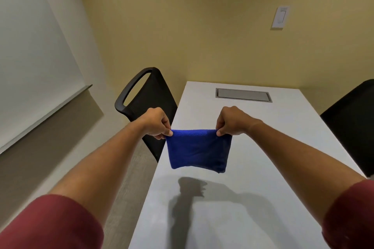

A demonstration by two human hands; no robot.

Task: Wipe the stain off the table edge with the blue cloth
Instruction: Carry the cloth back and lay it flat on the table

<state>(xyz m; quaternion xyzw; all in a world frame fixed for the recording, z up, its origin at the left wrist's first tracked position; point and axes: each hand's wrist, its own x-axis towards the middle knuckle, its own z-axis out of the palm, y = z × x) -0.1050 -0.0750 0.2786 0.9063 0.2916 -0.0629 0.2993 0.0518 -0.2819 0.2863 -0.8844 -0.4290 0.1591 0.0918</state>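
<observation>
A folded blue cloth (199, 150) hangs in the air above the white table (253, 157), stretched between both hands. My left hand (155, 123) pinches its top left corner over the table's left edge. My right hand (232, 121) pinches the top right corner. The cloth's lower edge hangs free and does not touch the tabletop; its shadow falls on the table below. I cannot make out a stain on the table edge.
A black mesh chair (145, 103) stands against the table's left side, and another black chair (352, 125) at the right. A grey cable hatch (243, 95) is set in the table's far end. A whiteboard (36, 56) hangs on the left wall.
</observation>
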